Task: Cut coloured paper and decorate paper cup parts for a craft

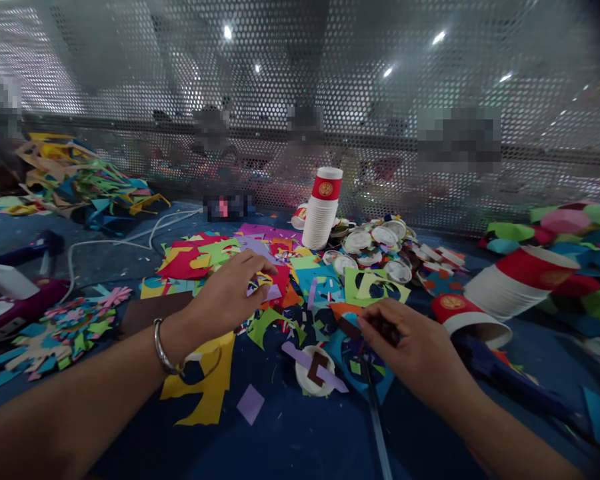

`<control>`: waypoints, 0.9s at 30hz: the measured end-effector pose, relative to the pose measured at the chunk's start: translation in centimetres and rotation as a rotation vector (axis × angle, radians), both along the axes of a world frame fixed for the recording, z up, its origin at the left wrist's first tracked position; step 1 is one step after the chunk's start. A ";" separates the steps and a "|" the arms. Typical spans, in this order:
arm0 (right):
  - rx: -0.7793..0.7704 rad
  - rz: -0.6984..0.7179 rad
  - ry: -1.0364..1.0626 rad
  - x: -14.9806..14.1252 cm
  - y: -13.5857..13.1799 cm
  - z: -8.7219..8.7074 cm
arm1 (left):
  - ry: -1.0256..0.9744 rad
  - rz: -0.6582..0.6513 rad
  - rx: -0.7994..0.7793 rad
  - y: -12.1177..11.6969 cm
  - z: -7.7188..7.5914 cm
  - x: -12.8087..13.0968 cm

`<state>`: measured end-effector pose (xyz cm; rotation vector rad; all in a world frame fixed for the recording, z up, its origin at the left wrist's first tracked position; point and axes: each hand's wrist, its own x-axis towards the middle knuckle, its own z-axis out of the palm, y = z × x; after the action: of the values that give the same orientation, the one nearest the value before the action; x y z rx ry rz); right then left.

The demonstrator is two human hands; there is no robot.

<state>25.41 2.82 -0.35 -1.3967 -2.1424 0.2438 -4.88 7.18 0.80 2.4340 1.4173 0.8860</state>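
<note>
My left hand [233,290], with a silver bangle at its wrist, hovers over a heap of coloured paper scraps [185,259]. Its fingers are loosely bent and apart from the thumb, with nothing visibly held. The thumb and fingertips of my right hand [407,340] are pinched together at a small dark brown piece of paper [349,327]. Between my hands lies a white paper disc [304,381] crossed by a lilac strip [334,380] and a brown angular cutout [319,367]. A lilac square [251,404] and yellow cut paper [213,400] lie closer to me.
A stack of white-and-red paper cups [317,223] stands upright at the back, before a perforated metal screen [280,80]. Decorated discs [380,240] are heaped beside it. More cups [510,283] lie tipped at right. A glue gun [510,380] lies right, and a white cable [113,241] runs left.
</note>
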 end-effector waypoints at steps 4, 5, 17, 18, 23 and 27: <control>-0.019 0.003 -0.014 0.0 -0.3 0.2 | -0.092 0.041 -0.078 1.1 -0.3 -0.5; -0.022 0.007 -0.023 0.0 -0.3 0.2 | -0.099 0.042 -0.088 1.3 -0.3 -0.5; 0.028 0.053 -0.091 0.5 -0.5 0.0 | -0.021 0.102 -0.042 3.1 -2.1 -1.0; 0.035 0.057 -0.088 0.5 -0.5 0.0 | -0.018 0.105 -0.038 3.2 -2.3 -1.0; 0.060 0.064 -0.084 0.7 -0.7 0.0 | -0.026 0.123 -0.017 3.2 -2.4 -0.8; 0.077 0.067 -0.092 0.7 -0.6 0.2 | -0.017 0.121 -0.017 2.9 -2.3 -0.7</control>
<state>26.10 2.17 -0.18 -1.3175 -2.2515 0.1235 -5.54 10.11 -1.49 2.3432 1.5739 0.9143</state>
